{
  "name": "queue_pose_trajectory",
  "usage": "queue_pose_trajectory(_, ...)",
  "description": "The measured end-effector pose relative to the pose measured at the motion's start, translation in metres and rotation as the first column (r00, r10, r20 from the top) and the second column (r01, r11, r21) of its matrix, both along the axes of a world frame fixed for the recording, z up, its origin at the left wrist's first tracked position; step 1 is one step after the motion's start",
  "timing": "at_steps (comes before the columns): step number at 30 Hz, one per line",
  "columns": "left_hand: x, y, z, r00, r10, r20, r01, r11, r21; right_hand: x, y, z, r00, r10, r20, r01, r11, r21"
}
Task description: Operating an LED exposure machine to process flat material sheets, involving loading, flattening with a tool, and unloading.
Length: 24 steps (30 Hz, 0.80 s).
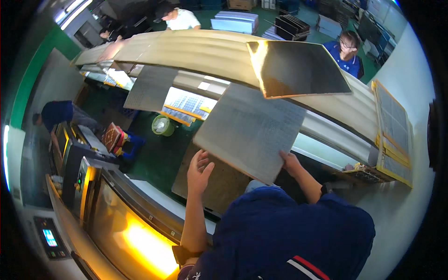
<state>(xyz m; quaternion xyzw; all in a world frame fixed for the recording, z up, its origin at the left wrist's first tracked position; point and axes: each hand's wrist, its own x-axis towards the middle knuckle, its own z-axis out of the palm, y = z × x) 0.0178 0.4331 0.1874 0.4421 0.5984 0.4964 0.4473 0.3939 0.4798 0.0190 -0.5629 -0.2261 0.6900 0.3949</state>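
A large grey perforated sheet [249, 130] is held tilted in front of me. My right hand [289, 161] grips its lower right edge. My left hand [199, 170] is beside the sheet's lower left edge with its fingers spread, and it holds nothing. The left hand hovers over a brown board [224, 184] that lies flat beneath the sheet. Whether its fingertips touch the sheet is unclear.
A long beige conveyor [200, 51] carries a shiny copper panel [298, 70] and another grey sheet [149, 88]. Yellow-framed panels [394, 135] lean at the right. A machine with an amber-lit window [135, 233] stands lower left. Co-workers stand beyond the conveyor [347, 51] and at the left [56, 114].
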Motion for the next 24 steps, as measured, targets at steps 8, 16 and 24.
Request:
queue_pose_trajectory(8,0.125,0.181,0.031,0.841,-0.326,0.432,0.432,0.885,-0.175,-0.057,0.073,-0.008,0.931,-0.19,-0.312,0.19,0.981,-0.032)
queue_pose_trajectory(16,0.127,0.217,0.01,0.935,-0.164,0.315,0.188,0.981,-0.046,-0.038,0.086,0.008,0.966,0.192,-0.175,-0.189,0.981,0.031)
queue_pose_trajectory(24,-0.123,-0.007,0.003,0.587,0.451,0.673,-0.608,0.794,-0.002,-0.036,0.057,-0.046,0.578,0.747,0.33,-0.816,0.519,0.255)
